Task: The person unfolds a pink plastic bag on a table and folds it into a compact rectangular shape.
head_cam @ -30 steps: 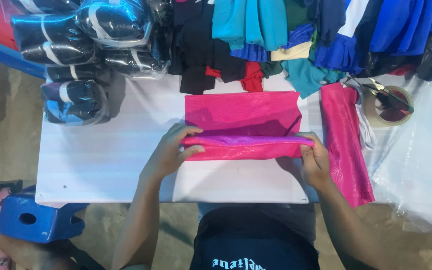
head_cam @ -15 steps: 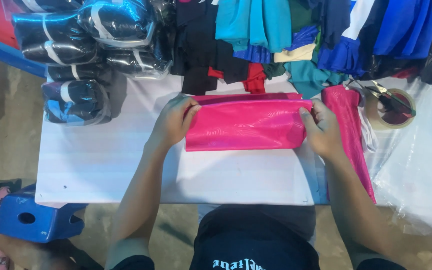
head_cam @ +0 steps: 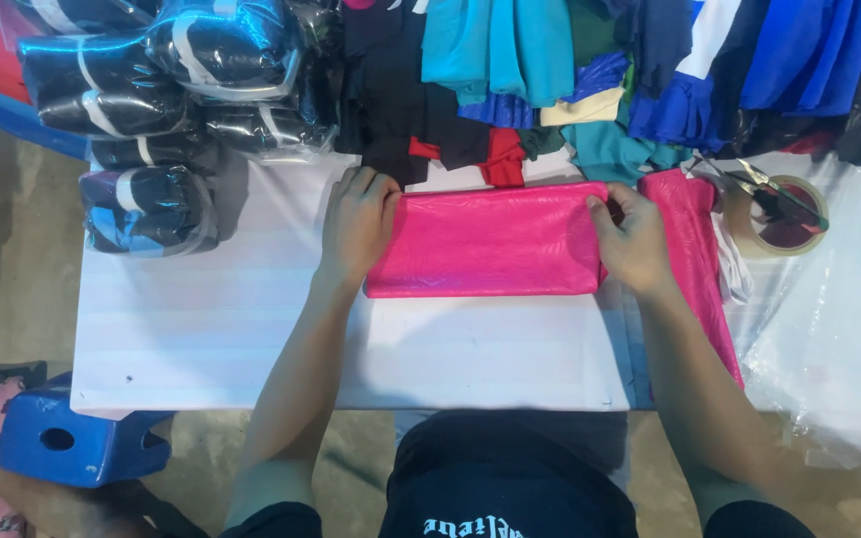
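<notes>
As the pink cloth (head_cam: pixel 485 241) lies folded into a flat rectangle at the centre of the frame, on the white table (head_cam: pixel 201 329), the left hand (head_cam: pixel 356 224) presses palm-down on its left end with fingers curled over the upper corner, while the right hand (head_cam: pixel 635 239) pinches the right end between thumb and fingers. The fold looks best served by both hands keeping the short ends square, smoothing outward from the middle so the faint ripples in the shiny fabric flatten and the long edges stay parallel. Just right of the right hand a second pink piece (head_cam: pixel 695 259) runs down the table edge, touching the wrist. Beyond it, at right of frame, sit a roll of tape (head_cam: pixel 779 214) and scissors (head_cam: pixel 749 184). Along the top hang teal, blue and black garments (head_cam: pixel 510 60); wrapped bundles (head_cam: pixel 151 100) fill the upper left, and a blue stool (head_cam: pixel 72 438) stands lower left.
</notes>
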